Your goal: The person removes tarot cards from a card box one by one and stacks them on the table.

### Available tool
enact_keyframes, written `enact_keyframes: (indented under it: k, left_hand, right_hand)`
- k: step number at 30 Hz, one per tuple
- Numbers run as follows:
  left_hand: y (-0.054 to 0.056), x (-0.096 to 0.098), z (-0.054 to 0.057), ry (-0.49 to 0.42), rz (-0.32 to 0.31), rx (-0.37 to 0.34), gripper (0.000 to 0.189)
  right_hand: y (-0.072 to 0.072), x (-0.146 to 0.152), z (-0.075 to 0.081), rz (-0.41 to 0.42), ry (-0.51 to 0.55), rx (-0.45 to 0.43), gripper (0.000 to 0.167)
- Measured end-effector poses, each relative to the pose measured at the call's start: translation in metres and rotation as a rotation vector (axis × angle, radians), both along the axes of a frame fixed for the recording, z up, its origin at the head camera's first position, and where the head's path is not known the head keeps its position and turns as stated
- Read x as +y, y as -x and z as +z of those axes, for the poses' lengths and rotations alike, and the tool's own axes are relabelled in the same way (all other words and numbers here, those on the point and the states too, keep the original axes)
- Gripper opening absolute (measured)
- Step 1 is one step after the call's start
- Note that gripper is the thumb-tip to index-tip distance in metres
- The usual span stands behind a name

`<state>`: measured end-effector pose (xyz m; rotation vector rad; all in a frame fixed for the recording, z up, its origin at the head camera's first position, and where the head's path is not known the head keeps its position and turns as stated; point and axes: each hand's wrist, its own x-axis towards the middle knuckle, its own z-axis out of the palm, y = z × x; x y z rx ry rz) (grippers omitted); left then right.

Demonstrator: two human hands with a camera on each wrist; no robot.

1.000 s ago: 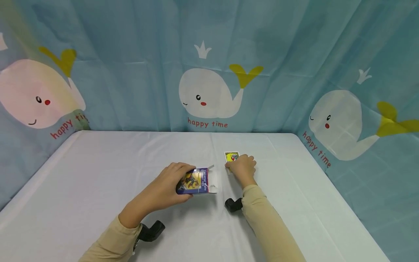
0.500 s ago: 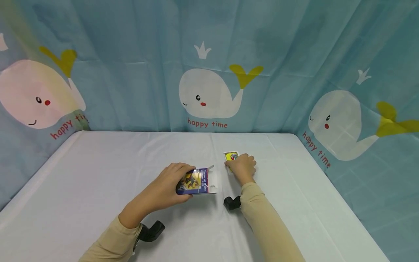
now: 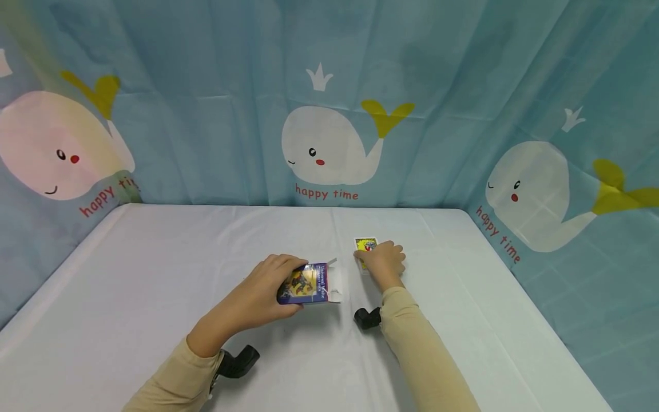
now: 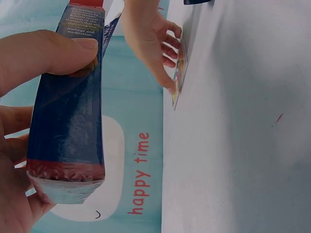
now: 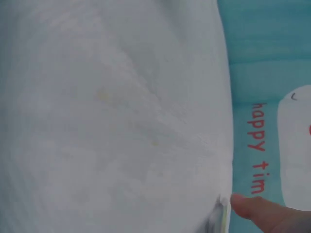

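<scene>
My left hand [image 3: 262,289] holds a blue and purple tarot card box [image 3: 304,284] above the table, thumb on one narrow side and fingers on the other. Its printed face reads "Universal Waite", and its right end is open with clear wrap or flaps sticking out. To the right, my right hand [image 3: 384,262] grips a yellow, white-bordered tarot card [image 3: 366,245] on the table, its thumb at the left edge. The hand covers part of the card. From the left wrist view, the card [image 4: 181,68] lies flat under the curled fingers; whether several are stacked, I cannot tell.
A white cloth [image 3: 154,274] covers the table. Blue curtains [image 3: 206,131] with whale prints stand along the back and sides. Black wrist mounts [image 3: 238,363] stick out from both sleeves, close to the tabletop.
Almost nothing differs. The right hand and forearm shift very slightly, still at the card; the left hand and box hold their place.
</scene>
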<state>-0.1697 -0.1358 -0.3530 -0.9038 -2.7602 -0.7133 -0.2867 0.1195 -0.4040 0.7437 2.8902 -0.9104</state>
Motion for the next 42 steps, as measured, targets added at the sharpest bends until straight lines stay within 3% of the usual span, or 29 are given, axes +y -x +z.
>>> enact_keyframes:
  k: [3,6,11,15,19,22,32,42]
  left_hand:
    - [0.000,-0.001,0.001,0.000,0.001,0.001,0.071]
    - [0.000,-0.001,0.001,-0.005,0.000,-0.001,0.071]
    - [-0.001,-0.001,0.002,-0.012,0.005,-0.011,0.072]
    - [-0.001,-0.001,0.001,0.002,0.005,-0.025,0.072]
    - [-0.002,0.000,0.002,-0.005,0.004,-0.026,0.072]
    - [-0.002,0.000,0.003,-0.016,0.005,-0.023,0.071]
    - [-0.003,-0.001,0.001,-0.011,0.012,-0.017,0.070]
    - [-0.001,-0.001,0.000,-0.012,0.013,-0.017,0.070]
  right_hand:
    - [0.004,0.012,0.007,0.084,0.059,0.077,0.073]
    - [0.011,0.029,0.021,0.290,0.077,0.107,0.061]
    - [0.021,0.049,0.040,0.683,-0.053,-0.071,0.075]
    - [0.026,0.052,0.042,0.805,-0.209,-0.190,0.094]
    - [0.032,0.047,0.038,0.858,-0.333,-0.247,0.104]
    - [0.036,0.043,0.036,0.869,-0.367,-0.266,0.105]
    - [0.042,0.041,0.033,0.906,-0.240,-0.310,0.106]
    - [0.045,0.040,0.030,0.930,-0.265,-0.314,0.104]
